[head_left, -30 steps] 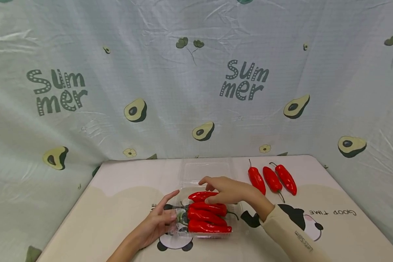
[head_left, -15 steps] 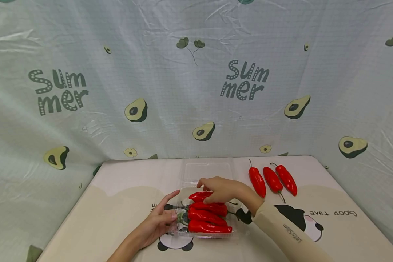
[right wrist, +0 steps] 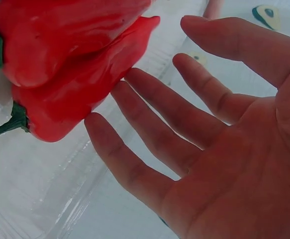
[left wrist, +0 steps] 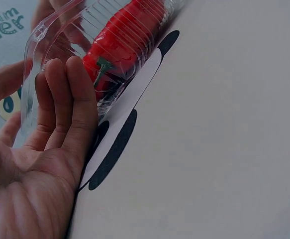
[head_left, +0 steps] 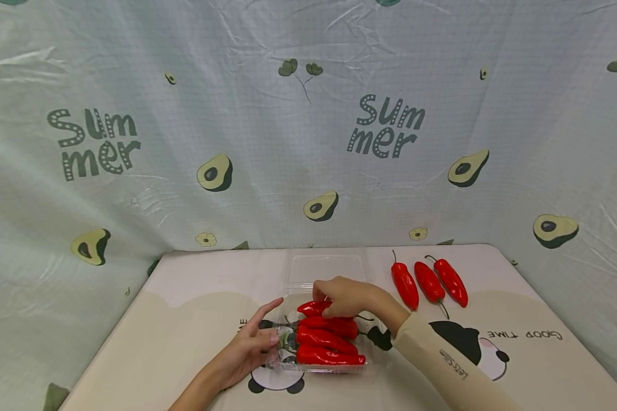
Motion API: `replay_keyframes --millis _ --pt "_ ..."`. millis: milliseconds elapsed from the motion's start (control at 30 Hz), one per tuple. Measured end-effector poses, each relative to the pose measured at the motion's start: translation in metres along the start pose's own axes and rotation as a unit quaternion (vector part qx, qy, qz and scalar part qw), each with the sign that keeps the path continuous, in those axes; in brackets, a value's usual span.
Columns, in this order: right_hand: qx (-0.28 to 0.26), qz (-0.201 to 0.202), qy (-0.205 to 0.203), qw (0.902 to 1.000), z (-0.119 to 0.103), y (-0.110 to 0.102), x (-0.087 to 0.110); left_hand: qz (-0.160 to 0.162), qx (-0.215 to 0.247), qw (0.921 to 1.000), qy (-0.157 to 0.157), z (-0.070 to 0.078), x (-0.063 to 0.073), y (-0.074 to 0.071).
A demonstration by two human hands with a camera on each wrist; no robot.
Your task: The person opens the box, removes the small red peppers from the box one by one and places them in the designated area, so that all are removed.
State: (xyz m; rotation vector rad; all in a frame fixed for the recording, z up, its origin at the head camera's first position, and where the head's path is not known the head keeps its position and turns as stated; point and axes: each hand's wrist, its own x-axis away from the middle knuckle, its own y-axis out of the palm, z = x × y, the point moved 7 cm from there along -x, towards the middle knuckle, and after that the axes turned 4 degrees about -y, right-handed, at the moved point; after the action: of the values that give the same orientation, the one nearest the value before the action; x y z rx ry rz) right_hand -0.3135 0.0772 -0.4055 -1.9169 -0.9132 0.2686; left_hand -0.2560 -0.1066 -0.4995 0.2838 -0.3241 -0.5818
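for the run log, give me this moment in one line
left hand: touching clear box | right hand: touching farthest boxed pepper | lid: open | loose peppers: three, outside box

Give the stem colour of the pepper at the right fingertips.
Green; the stem shows best in the right wrist view.

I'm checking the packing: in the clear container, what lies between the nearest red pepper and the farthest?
Two more red peppers lie between the nearest pepper and the farthest pepper at the right hand, as the head view shows.
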Motion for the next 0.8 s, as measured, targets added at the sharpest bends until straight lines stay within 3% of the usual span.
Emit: replay_keyframes --millis 500,800 --pt "-0.007 -0.022 0.017 0.9996 0.001 0.009 -0.001 0.005 0.002 1.0 -0.007 -0.001 0.0 -0.001" --pt "0.009 -0.042 0.019 0.9989 0.004 0.011 -0.004 -0.008 0.003 0.9999 0.008 0.002 0.001 0.001"
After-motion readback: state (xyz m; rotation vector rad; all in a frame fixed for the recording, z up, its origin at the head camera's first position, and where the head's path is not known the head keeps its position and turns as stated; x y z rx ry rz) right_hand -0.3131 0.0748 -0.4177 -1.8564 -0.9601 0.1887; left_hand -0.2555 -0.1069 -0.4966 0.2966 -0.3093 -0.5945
